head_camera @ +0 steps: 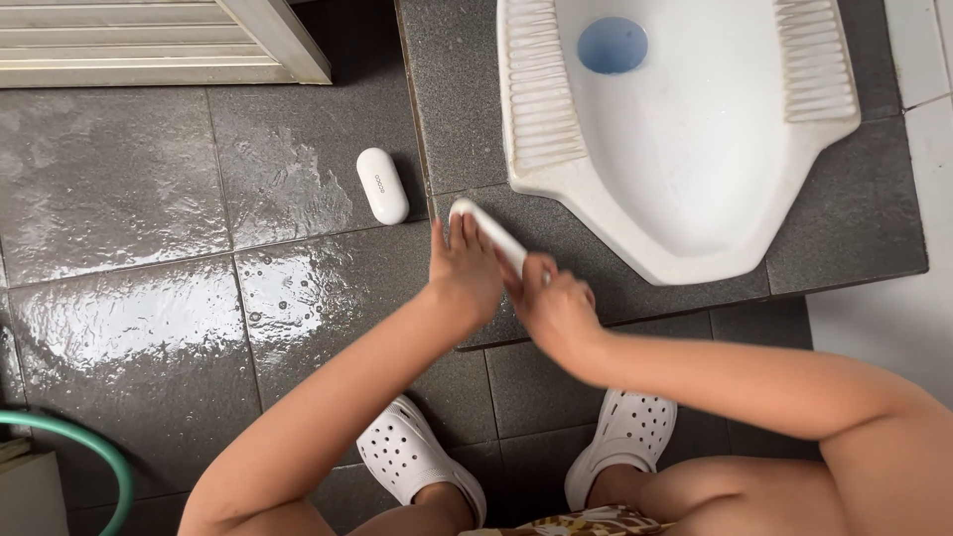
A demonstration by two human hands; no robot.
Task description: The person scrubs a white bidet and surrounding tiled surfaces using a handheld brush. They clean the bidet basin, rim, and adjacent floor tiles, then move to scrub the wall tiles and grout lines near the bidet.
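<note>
A white scrub brush [486,230] lies slanted against the dark raised step [467,119], just in front of the white squat toilet pan [685,149]. My right hand [556,308] is closed around the brush's near end. My left hand [465,268] presses its fingers on the brush's far end, close to the step's corner. The pan has ribbed foot rests on both sides and blue water in its drain hole [612,45].
A second white oval brush [382,185] lies on the wet dark floor tiles [149,298] left of the step. My feet in white perforated clogs [417,462] stand below. A green hose [94,447] curves at bottom left. A slatted door [159,40] is top left.
</note>
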